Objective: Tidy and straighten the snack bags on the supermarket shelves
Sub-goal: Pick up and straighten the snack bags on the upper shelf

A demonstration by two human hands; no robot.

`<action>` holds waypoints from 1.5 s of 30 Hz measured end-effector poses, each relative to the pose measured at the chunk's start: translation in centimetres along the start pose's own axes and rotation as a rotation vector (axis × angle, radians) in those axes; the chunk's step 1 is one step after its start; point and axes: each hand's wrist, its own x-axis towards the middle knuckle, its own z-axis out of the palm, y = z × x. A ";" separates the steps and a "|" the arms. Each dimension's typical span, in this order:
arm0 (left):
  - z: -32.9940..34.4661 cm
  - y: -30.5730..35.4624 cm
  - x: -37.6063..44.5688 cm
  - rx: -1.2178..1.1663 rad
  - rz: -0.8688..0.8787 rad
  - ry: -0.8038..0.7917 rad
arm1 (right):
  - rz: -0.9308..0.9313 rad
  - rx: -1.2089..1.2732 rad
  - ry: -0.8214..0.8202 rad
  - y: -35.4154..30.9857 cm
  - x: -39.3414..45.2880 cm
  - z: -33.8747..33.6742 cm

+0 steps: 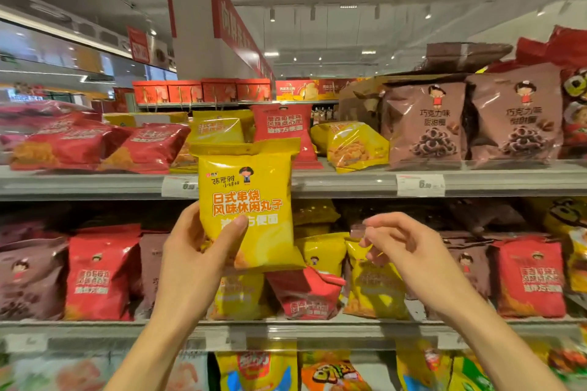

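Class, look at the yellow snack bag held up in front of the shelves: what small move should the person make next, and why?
Probably lift the yellow bag, gripped in the left hand, onto the upper shelf and stand it upright. Other yellow bags of the same look already sit there, just above it. The right hand hovers loosely curled and holds nothing, so it could steady the bag.
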 end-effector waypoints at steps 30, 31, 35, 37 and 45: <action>-4.0 2.3 18.8 0.138 0.147 -0.117 | 0.084 -0.849 -0.028 -7.8 20.9 9.3; -4.1 2.2 18.9 0.148 0.157 -0.124 | 0.091 -0.809 -0.024 -7.7 20.9 9.6; -4.5 1.9 19.1 0.148 0.169 -0.163 | 0.120 -0.556 0.010 -7.6 20.6 10.1; -4.6 1.9 19.1 0.147 0.168 -0.166 | 0.116 -0.409 -0.004 -7.8 20.5 10.1; -5.0 1.9 18.8 0.158 0.192 -0.151 | 0.088 -0.134 -0.009 -7.9 20.3 10.2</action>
